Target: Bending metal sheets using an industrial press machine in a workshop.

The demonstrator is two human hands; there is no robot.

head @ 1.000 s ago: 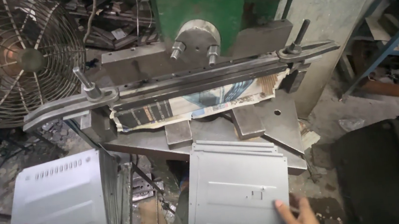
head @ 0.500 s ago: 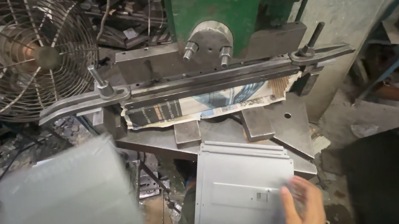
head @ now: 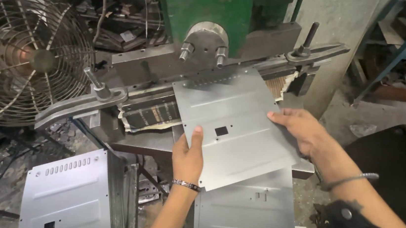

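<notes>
A grey metal sheet (head: 234, 126) with a small square cutout and a row of slots along its far edge lies tilted toward the green press machine (head: 213, 18). Its far edge sits under the long steel bar (head: 160, 86) of the press. My left hand (head: 188, 155) grips the sheet's near left edge, thumb on top. My right hand (head: 299, 128) holds the right edge. Beneath the held sheet stands a stack of plain sheets (head: 245, 214).
A stack of punched sheets (head: 67, 201) with slots rests at the lower left. A wire-caged fan (head: 19, 57) stands at the upper left. A concrete pillar (head: 348, 25) and blue shelving (head: 404, 40) are on the right. Scrap litters the floor.
My left hand let go of a punched sheet onto the left stack. Both hands lifted a sheet from the right stack and moved it forward under the press bar.
</notes>
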